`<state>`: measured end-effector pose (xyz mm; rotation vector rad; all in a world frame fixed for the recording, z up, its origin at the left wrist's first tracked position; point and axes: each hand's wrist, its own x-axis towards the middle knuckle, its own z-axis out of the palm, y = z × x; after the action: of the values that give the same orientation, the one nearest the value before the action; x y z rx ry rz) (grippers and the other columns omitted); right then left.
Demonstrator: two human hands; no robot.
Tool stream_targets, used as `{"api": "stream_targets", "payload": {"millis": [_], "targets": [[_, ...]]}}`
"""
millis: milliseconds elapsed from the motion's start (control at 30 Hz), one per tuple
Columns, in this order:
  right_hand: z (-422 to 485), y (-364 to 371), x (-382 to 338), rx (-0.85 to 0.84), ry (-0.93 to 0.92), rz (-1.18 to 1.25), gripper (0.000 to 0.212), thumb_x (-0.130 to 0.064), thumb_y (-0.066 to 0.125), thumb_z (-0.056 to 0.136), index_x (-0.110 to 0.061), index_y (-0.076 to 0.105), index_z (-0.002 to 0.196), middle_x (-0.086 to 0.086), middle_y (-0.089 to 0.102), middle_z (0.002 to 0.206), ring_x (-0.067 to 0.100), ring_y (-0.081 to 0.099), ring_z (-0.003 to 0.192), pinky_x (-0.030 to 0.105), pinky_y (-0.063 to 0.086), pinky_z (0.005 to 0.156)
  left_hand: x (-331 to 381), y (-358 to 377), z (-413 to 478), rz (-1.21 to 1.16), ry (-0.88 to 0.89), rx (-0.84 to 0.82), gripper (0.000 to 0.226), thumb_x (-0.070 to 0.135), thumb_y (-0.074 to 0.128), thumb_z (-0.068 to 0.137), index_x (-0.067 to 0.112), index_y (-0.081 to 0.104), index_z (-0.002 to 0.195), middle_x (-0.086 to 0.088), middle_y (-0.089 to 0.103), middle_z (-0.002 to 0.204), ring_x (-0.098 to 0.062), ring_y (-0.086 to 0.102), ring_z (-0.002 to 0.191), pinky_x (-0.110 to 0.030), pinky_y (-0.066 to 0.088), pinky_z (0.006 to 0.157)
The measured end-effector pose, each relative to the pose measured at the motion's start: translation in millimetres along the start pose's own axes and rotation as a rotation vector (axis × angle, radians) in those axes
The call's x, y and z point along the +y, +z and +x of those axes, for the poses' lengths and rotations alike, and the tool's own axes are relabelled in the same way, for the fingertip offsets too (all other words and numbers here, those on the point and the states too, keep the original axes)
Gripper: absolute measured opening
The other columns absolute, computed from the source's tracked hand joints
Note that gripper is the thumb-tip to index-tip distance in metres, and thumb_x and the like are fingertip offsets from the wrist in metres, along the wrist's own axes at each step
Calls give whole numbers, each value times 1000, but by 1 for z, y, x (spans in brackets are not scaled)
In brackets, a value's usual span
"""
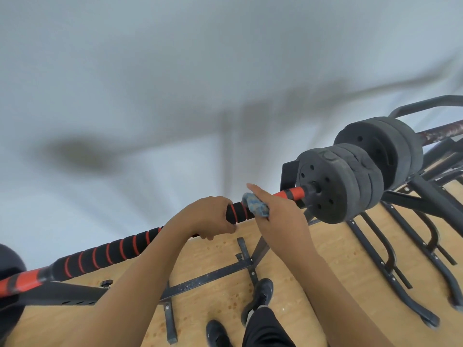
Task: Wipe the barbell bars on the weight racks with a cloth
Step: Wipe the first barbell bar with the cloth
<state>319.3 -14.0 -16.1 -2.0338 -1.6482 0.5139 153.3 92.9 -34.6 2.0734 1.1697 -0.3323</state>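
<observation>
The left grip (208,217) curls round the padded black-and-red bar (120,249), which lies across the rack (208,279) close in front of a pale wall (150,71). The right grip (281,217) holds a blue cloth (255,206) against the bar, forefinger straight. Only a short orange stretch separates it from the weight plates (335,189); leftward the bar runs bare.

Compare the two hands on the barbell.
The left hand grips the barbell bare, fingers curled round it; the right hand holds a blue cloth against it, forefinger straight. The right hand is nearer the weight plates than the left hand. Both are on the same bar.
</observation>
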Motion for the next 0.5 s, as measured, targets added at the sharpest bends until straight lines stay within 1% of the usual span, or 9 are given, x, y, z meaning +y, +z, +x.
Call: {"api": "stream_targets", "payload": {"millis": [67, 133, 167, 233, 267, 300, 367, 433, 500], "targets": [[7, 0, -2, -41, 4, -101, 53, -22, 54, 99, -46, 45, 145, -7, 65, 96, 12, 62, 83, 31, 59, 72, -1, -9, 0, -106, 15, -106, 27, 37, 78, 90, 25, 56, 101, -5, 67, 84, -11, 62, 51, -25, 55, 53], [2, 4, 1, -54, 5, -110, 53, -22, 56, 98, -44, 45, 145, -7, 67, 100, 13, 62, 87, 30, 58, 73, -3, -15, 3, -170, 30, -172, 30, 36, 80, 90, 20, 58, 104, -6, 65, 80, -13, 61, 50, -27, 56, 54], [-2, 6, 6, -63, 3, -101, 58, -22, 59, 98, -44, 42, 149, -8, 66, 100, 11, 59, 85, 25, 55, 71, -4, -17, 4, -190, 35, -197, 31, 36, 80, 90, 18, 59, 104, -6, 65, 78, -13, 60, 50, -27, 56, 54], [-13, 8, 16, -97, 1, -116, 68, -22, 63, 98, -46, 30, 154, -11, 60, 94, 5, 49, 79, 10, 39, 60, -4, -19, 6, -213, 43, -234, 33, 36, 80, 91, 15, 59, 105, -6, 64, 76, -14, 59, 51, -27, 55, 53], [-20, 9, 20, -104, -3, -132, 72, -22, 65, 97, -47, 28, 153, -11, 61, 94, 4, 47, 78, 9, 32, 56, -4, -19, 7, -223, 43, -247, 34, 37, 80, 91, 13, 60, 105, -6, 64, 75, -14, 59, 51, -27, 55, 53], [-26, 10, 23, -90, -12, -123, 74, -21, 69, 95, -47, 30, 152, -10, 66, 97, 4, 48, 78, 8, 31, 56, -5, -20, 8, -236, 42, -257, 35, 37, 80, 91, 12, 60, 104, -6, 64, 74, -15, 59, 52, -28, 55, 54], [-34, 12, 31, -49, -38, -20, 73, -19, 76, 89, -44, 42, 149, -10, 72, 104, 4, 55, 80, 9, 43, 62, -7, -21, 10, -266, 36, -272, 35, 37, 81, 90, 11, 61, 101, -5, 64, 72, -15, 59, 52, -29, 55, 54], [-26, 8, 36, 9, -61, 74, 67, -20, 76, 89, -42, 48, 147, -11, 73, 99, 7, 63, 81, 24, 57, 69, -7, -21, 10, -280, 32, -276, 36, 38, 82, 89, 11, 61, 102, -4, 64, 71, -15, 59, 51, -30, 56, 56], [-5, -3, 33, 71, -109, 101, 60, -19, 71, 94, -39, 49, 146, -9, 70, 91, 10, 65, 78, 32, 59, 70, -7, -21, 10, -293, 35, -251, 39, 41, 84, 87, 14, 61, 103, -3, 66, 72, -17, 62, 52, -32, 59, 60]]}}
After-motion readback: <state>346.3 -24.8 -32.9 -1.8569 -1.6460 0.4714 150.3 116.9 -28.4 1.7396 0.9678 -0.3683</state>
